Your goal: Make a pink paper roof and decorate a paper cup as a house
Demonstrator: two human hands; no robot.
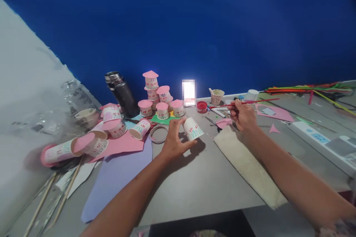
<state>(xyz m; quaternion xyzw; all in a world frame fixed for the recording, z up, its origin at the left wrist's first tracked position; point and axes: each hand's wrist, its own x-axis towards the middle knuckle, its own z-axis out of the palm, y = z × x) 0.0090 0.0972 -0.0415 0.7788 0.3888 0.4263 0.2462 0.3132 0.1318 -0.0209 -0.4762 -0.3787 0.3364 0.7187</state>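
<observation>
Head camera, looking down on a grey tabletop [194, 185] that ends at a blue wall. The left hand [174, 139] has its fingers [178, 123] closed around a small paper cup [193, 129]. The cup is tilted, lifted a little above the tabletop, near the middle of it, and has red and green drawings on its side. The right hand [243, 114] pinches a thin red paintbrush [244, 103], which lies almost level, with its tip toward a red paint pot [201, 106].

Between the two forearms the tabletop is bare down to its front edge. A long cream cloth [247, 163] lies under the right wrist and reaches this front edge. Just left of the cup there is a tape roll [158, 134], and behind it a group of cup houses [160, 98] with pink roofs, some stacked. A dark flask [122, 94] stands beside them.

The left side is crowded. More cups lie on their sides on pink paper [122, 144], a lilac sheet [116, 174] runs toward the front edge, and wooden sticks [41, 203] lie at the corner. At the right edge there is a white power strip [319, 139], with coloured pipe cleaners [306, 89] by the wall.
</observation>
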